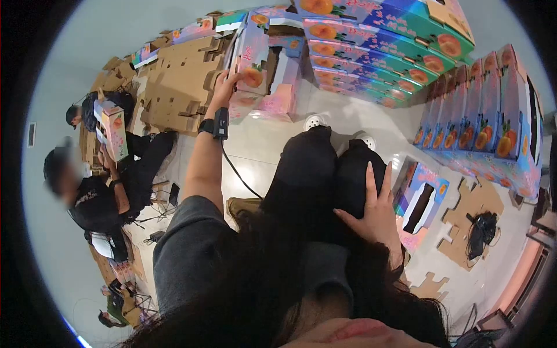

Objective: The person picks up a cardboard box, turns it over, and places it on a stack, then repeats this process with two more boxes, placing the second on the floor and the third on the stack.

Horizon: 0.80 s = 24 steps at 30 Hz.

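Note:
My left hand (223, 91) reaches forward with its fingers closed at the left edge of a pink and blue printed fruit carton (248, 64). Part of the grip is hidden. Beside that hand, on its left, lies a stack of flat brown cardboard sheets (177, 81) with cut-out notches. A black device with a cable sits on my left wrist. My right hand (377, 217) lies on my right thigh, fingers spread and holding nothing. To its right a printed carton piece (416, 200) with a dark slot rests on the floor.
Tall stacks of printed fruit cartons (371, 55) stand ahead, with a row of upright cartons (470, 116) to the right. A notched cardboard sheet (461, 232) carries a black bundle (483, 235). At left, a seated person (90, 200) and others are near a carton (113, 124).

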Motion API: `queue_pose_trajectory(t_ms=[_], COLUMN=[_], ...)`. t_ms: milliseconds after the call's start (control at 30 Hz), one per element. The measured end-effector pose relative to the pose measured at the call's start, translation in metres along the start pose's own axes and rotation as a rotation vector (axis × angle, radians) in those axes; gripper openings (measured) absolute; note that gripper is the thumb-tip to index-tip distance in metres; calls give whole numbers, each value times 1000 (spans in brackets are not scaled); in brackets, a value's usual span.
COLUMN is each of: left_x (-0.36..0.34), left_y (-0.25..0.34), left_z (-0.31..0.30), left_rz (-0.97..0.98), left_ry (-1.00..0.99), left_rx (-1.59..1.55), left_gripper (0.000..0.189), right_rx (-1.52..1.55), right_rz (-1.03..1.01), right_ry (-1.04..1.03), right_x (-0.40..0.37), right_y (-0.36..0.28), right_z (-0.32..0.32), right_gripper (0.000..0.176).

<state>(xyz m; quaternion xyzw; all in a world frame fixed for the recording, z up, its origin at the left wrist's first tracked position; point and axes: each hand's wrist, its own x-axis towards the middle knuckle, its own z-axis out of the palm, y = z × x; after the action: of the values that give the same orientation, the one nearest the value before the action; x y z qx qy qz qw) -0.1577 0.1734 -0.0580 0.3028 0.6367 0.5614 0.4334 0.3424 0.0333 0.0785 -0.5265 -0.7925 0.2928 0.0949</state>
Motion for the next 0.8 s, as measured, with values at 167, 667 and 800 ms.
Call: queue_pose_trajectory(t_ms=[167, 667, 800], left_x=[3, 25, 12], left_y=[-16, -139, -137], left_z=[20, 69, 72], left_rz=[142, 592, 664], left_ry=[214, 394, 334], left_rx=[431, 1305, 1232], left_gripper=[97, 94, 86], right_rx=[-6, -99, -113], right_rz=[33, -37, 21], right_ry=[-18, -28, -99], right_x=[-2, 28, 39], right_y=[9, 33, 23], right_z=[-1, -5, -8], right_gripper=[107, 102, 102])
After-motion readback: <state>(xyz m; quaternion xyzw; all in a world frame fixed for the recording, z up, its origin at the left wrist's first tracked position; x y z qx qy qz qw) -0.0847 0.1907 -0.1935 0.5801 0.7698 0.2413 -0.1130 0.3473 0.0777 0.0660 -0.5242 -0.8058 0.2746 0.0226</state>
